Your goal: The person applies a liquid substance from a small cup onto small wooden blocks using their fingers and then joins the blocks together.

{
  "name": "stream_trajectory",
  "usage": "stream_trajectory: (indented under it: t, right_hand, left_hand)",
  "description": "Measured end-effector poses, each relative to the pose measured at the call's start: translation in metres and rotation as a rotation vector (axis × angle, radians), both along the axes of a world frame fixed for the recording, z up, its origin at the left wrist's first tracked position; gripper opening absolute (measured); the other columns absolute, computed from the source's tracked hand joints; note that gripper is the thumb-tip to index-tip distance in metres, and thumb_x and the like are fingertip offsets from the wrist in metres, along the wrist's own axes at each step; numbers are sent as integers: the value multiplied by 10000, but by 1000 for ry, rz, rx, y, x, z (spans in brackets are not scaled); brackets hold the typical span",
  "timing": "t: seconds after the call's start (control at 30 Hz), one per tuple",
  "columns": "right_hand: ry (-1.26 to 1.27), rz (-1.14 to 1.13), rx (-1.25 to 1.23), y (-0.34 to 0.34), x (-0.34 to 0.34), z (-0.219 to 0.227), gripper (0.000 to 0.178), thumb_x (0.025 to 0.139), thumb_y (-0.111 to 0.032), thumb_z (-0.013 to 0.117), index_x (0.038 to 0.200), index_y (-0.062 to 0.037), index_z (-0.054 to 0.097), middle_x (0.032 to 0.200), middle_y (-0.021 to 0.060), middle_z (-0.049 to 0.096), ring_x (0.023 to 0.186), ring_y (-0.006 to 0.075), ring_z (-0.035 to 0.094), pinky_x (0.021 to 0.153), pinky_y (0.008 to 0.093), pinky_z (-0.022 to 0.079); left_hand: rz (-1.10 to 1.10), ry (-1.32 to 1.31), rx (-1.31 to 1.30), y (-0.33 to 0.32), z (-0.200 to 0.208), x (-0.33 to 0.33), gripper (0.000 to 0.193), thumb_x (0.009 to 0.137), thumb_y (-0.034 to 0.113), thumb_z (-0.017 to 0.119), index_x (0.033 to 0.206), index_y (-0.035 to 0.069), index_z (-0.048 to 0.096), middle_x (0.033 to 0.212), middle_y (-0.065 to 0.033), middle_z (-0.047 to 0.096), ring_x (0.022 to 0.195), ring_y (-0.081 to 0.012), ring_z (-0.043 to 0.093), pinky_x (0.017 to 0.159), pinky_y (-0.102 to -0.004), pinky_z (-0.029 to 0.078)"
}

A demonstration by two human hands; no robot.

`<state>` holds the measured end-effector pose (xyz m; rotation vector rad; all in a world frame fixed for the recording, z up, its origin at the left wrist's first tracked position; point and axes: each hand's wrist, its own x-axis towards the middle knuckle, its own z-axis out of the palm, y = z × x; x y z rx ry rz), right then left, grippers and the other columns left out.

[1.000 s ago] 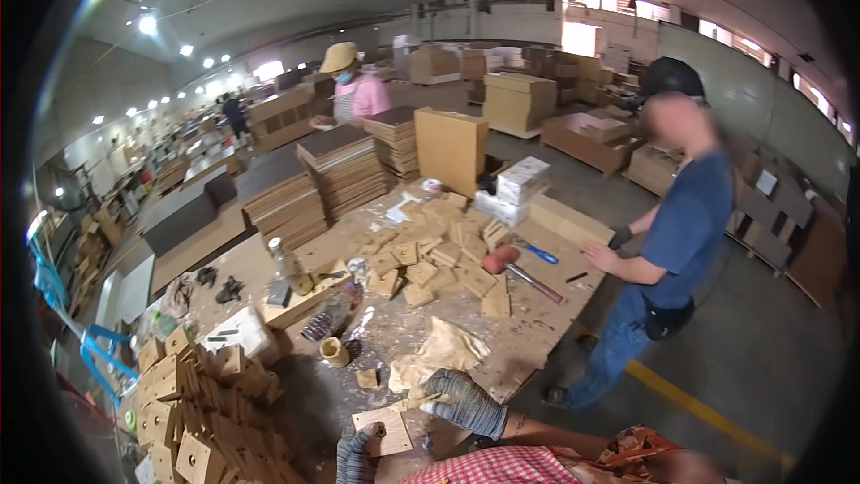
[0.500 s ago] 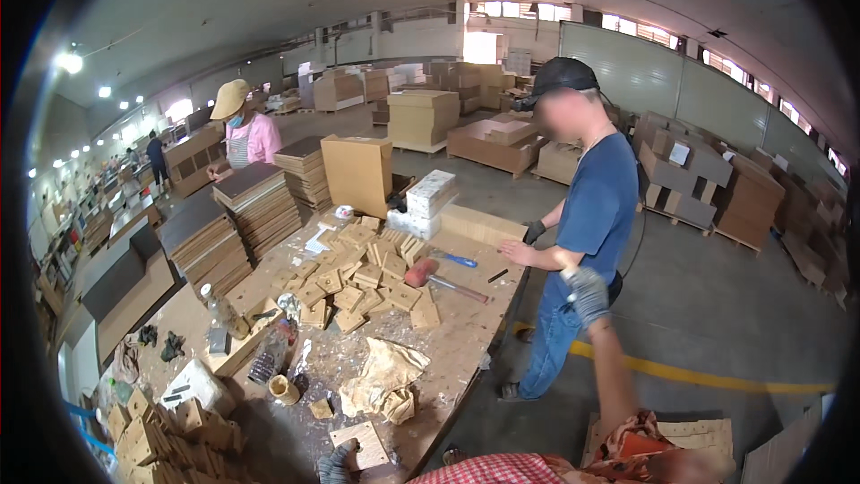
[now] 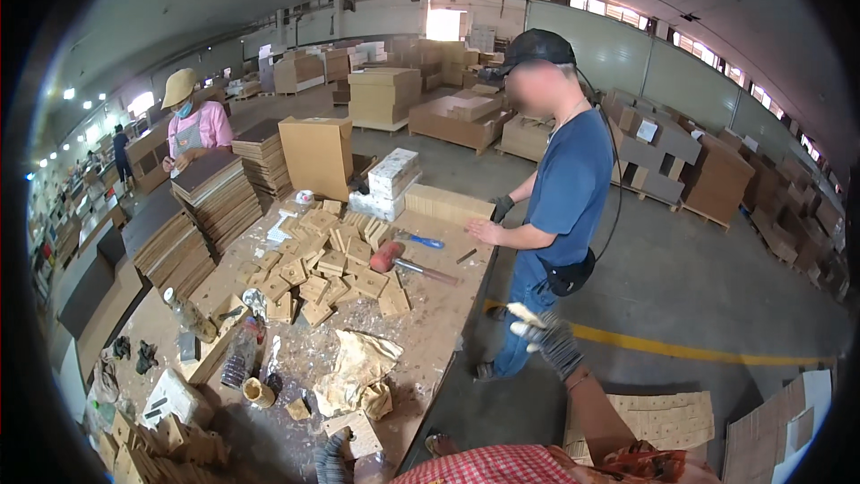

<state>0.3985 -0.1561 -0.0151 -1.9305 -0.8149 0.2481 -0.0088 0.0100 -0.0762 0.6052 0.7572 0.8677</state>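
My left hand (image 3: 333,459), in a dark striped glove, grips the left edge of a pale square wooden block (image 3: 362,437) at the near edge of the workbench (image 3: 421,323). Beyond the table's right edge my raised right hand (image 3: 554,342), in a grey striped glove, has its fingers closed round a slim pale thing (image 3: 523,314) whose kind I cannot make out. Crumpled cream paper or cloth (image 3: 360,375) lies just past the block. Beside it are a small wood piece (image 3: 297,409) and a short round brown container (image 3: 259,393).
Wooden blocks (image 3: 315,276) are heaped mid-table, near a red-headed mallet (image 3: 387,256) and a blue-handled tool (image 3: 425,241). More blocks (image 3: 161,448) stand near left. A co-worker in blue (image 3: 573,170) stands at the right edge, hands on a block row (image 3: 448,204). Drilled boards (image 3: 663,417) lie near right.
My right hand has moved lower and slightly left, and its glove shows more fully. The view has turned a little right. My left hand stays at the wooden block.
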Motion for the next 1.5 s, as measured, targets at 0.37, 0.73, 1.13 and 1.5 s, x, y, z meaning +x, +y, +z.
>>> stream_trajectory:
  t: [0.37,0.73,1.13,1.5]
  right_hand:
    - [-1011,173,237,127,-18,121,249,912,-248,500,1008,-56,628,885,162,635,832,272,625,712,373,484]
    - [-624,286,88,181,-73,66,293,928,-321,510,1019,-67,624,898,150,647,792,201,642,670,367,511]
    - [-224,722,-245,109,-70,-64,362,930,-382,483,1235,-217,587,1085,99,604,958,252,572,836,351,426]
    - [13,889,-295,113,-174,-65,554,860,-528,544,1151,-60,603,1034,205,631,1009,330,598,889,390,444]
  left_hand:
    - [-51,130,-66,16,-9,-3,296,797,145,665,1057,21,599,920,-41,625,840,-144,604,766,-282,503]
    - [83,232,-122,8,-7,-23,251,776,144,694,987,19,639,892,-27,640,801,-125,597,727,-248,488]
    - [211,185,18,-3,3,-58,215,793,162,655,955,28,612,857,-47,608,797,-174,594,731,-324,518]
    - [156,168,58,-19,32,-59,346,783,116,656,1095,8,553,1004,-90,628,903,-205,628,806,-354,532]
